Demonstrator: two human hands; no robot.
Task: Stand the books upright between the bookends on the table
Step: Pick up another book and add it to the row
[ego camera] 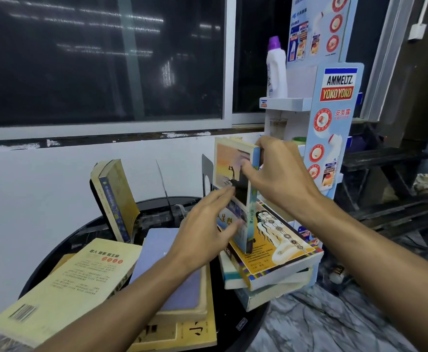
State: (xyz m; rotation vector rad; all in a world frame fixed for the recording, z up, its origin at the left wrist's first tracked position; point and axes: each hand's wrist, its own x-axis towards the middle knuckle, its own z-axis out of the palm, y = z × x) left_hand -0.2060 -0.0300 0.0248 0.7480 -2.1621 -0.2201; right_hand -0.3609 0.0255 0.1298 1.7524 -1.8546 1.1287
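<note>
My right hand grips a sunset-cover book by its spine and holds it upright on a stack of flat books at the right of the round black table. Fingers straight, my left hand presses against the book's front cover. A black bookend stands just behind the held book. Another thin black bookend stands left of it. One yellowed book leans upright at the far left, against a dark support that it mostly hides.
Several books lie flat on the near left: a pale yellow one, a lavender one and others beneath. A cardboard display rack with a white bottle stands behind right. Wall and window lie behind the table.
</note>
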